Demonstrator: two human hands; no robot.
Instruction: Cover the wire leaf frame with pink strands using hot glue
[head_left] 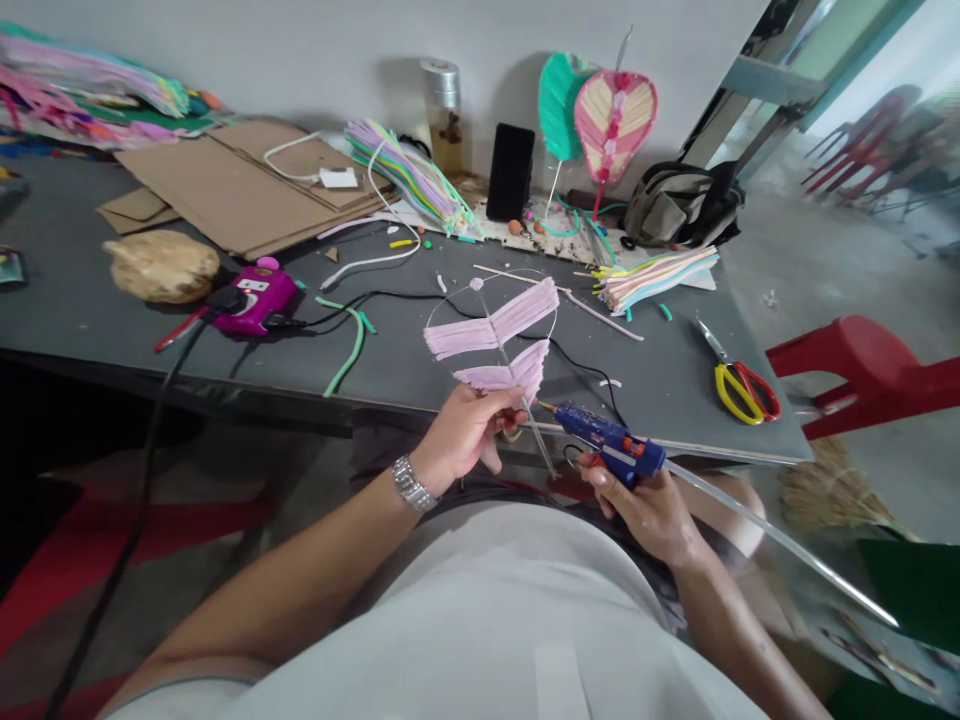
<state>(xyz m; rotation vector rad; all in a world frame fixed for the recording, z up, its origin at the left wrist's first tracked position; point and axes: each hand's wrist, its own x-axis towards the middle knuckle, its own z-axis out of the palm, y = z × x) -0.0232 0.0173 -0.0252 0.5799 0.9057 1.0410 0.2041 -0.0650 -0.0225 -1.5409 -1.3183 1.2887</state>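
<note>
My left hand (466,432) is closed on the lower part of a fan (525,305), pinching it near the stem. The fan is a thin wire loop with a central rod, and two bands of lilac pipe cleaners lie across it in V shapes. Bare wire shows between the bands and at the top. My right hand (645,510) grips a blue hot glue gun (604,440), with a long clear glue stick (787,545) out of its back end. The gun's nozzle points left, close beside the fan's stem and my left fingertips.
Scissors (735,385) lie at the table's right. Pipe cleaner bundles (656,280) rest nearby and at the back, where a phone (511,172) and finished fans (616,125) stand. A purple power socket (255,300) sits left, its black cord crossing the table. A red chair (877,360) stands right.
</note>
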